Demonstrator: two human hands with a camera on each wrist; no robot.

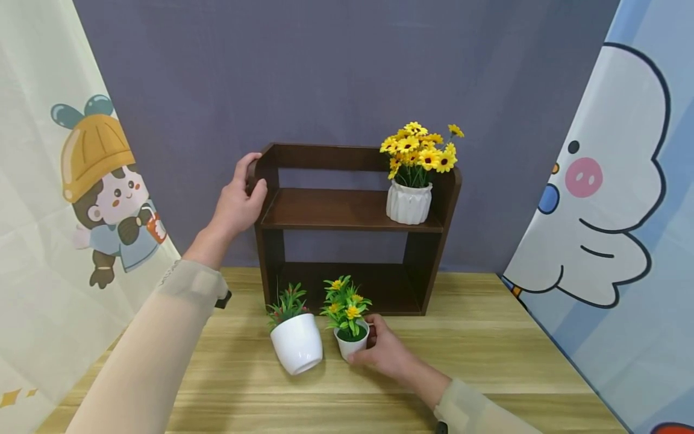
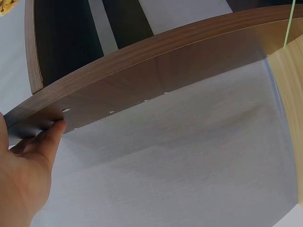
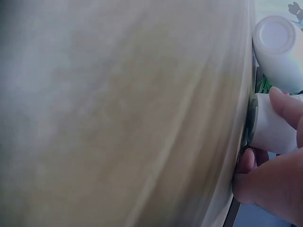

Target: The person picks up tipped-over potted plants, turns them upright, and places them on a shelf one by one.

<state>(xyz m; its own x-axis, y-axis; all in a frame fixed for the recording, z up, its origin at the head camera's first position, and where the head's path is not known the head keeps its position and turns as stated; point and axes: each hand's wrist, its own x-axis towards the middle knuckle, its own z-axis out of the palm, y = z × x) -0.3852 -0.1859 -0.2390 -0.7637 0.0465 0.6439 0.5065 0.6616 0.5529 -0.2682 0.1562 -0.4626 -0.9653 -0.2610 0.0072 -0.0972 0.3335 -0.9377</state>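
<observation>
My left hand (image 1: 237,204) grips the upper left side panel of a dark brown two-tier shelf (image 1: 325,208). In the left wrist view its fingertips lie against the panel's outer face. Low in front of the shelf, my right hand (image 1: 389,354) holds a small white pot (image 1: 350,348) of yellow-flowered greenery between thumb and fingers. The right wrist view catches this pot (image 3: 272,125) at its right edge. Just left of it, a larger white pot (image 1: 297,343) with a reddish-green plant lies tipped over, its base toward me.
A ribbed white pot (image 1: 409,204) of yellow daisies stands on the right of the upper shelf board. Under everything is a wood-grain table (image 1: 477,349). A grey curtain (image 1: 325,72) hangs behind, with printed cartoon curtains (image 1: 612,211) at both sides.
</observation>
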